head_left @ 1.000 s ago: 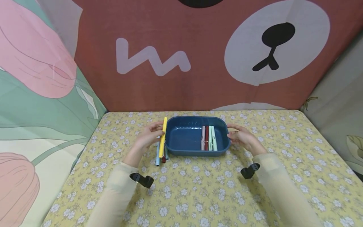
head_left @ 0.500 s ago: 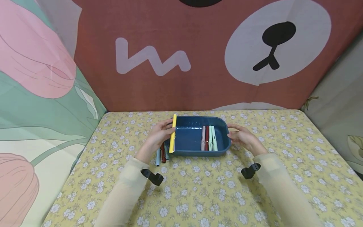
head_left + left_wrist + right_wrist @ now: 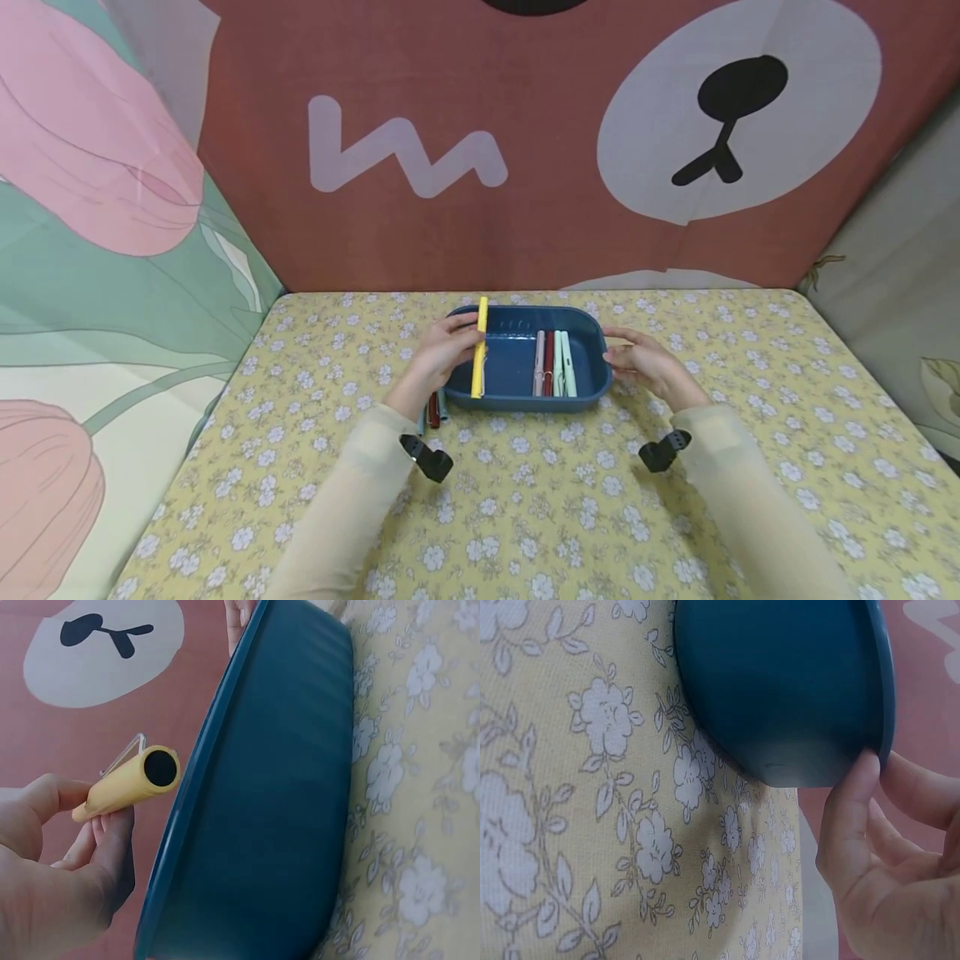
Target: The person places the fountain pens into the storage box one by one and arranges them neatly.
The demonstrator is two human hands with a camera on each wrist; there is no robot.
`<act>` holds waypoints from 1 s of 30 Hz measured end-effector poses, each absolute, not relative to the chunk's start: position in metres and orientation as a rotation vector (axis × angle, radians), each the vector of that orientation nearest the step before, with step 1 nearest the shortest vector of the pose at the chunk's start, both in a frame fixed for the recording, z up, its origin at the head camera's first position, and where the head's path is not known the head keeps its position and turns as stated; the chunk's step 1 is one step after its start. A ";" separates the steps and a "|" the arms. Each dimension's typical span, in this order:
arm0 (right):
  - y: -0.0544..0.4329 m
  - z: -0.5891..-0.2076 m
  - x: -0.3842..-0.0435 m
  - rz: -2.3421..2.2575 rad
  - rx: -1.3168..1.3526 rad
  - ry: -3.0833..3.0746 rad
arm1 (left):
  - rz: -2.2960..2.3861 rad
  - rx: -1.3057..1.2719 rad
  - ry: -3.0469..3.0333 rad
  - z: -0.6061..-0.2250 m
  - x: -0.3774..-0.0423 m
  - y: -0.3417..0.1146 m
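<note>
My left hand (image 3: 441, 354) pinches a yellow pen (image 3: 480, 354) between thumb and fingers, over the left part of a dark blue tray (image 3: 525, 405). In the left wrist view the pen's black end (image 3: 160, 768) and wire clip face the camera, beside the tray's rim. My right hand (image 3: 648, 367) grips the tray's right end; the right wrist view has its thumb (image 3: 859, 784) against the outer wall at the rim. Inside the tray, on the right, lie a pinkish pen (image 3: 538, 364), a dark red pen (image 3: 548, 364) and two pale green pens (image 3: 567, 367), side by side.
On the table left of the tray lie a dark red pen (image 3: 433, 414) and bluish pens (image 3: 442, 406), partly hidden by my left hand. A yellow flowered cloth (image 3: 510, 508) covers the table. A printed bear curtain (image 3: 420, 242) hangs at the back edge.
My left hand has carried the yellow pen rightward, from beside the tray's left end to over its inside. My right hand has stayed on the tray's right end.
</note>
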State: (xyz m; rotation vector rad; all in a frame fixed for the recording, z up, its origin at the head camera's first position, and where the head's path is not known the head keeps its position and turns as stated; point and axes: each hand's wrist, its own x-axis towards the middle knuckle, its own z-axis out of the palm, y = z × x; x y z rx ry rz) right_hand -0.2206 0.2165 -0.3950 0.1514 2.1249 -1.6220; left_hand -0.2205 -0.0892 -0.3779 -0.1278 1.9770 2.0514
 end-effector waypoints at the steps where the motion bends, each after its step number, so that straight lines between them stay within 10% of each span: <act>1: 0.216 -0.395 -0.221 -1.622 0.152 2.126 | 2.059 -0.129 1.967 -0.379 -0.221 -0.088; 30: 0.220 -0.397 -0.221 -1.621 0.122 2.131 | 2.229 -0.296 1.729 -0.386 -0.230 -0.062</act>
